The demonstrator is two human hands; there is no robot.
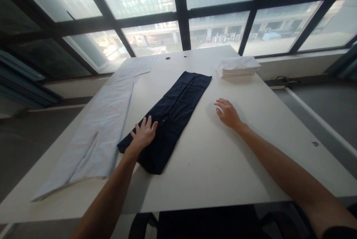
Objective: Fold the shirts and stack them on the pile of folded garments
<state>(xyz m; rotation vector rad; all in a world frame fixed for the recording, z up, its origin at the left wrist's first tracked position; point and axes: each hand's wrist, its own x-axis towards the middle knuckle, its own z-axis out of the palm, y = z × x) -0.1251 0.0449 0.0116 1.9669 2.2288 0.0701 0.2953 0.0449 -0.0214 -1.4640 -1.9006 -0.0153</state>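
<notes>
A dark navy garment [178, 101], folded into a long strip, lies slanting across the white table [212, 157]. A seam or placket with a small light spot, perhaps a button, runs along its middle. My left hand [145, 133] rests on the garment's near left part, palm down with fingers spread. Off to the right of the cloth, my right hand [228, 113] hovers at or just over the tabletop, fingers apart and holding nothing. Whether it touches the table I cannot tell.
On the left, a white cloth or garment [95, 131] lies lengthwise, with white sheets [134, 68] beyond it. A stack of folded white cloth [238, 67] sits at the far right. A small dark object [315, 144] lies near the right edge. Windows rise behind; a black chair [206, 224] is below.
</notes>
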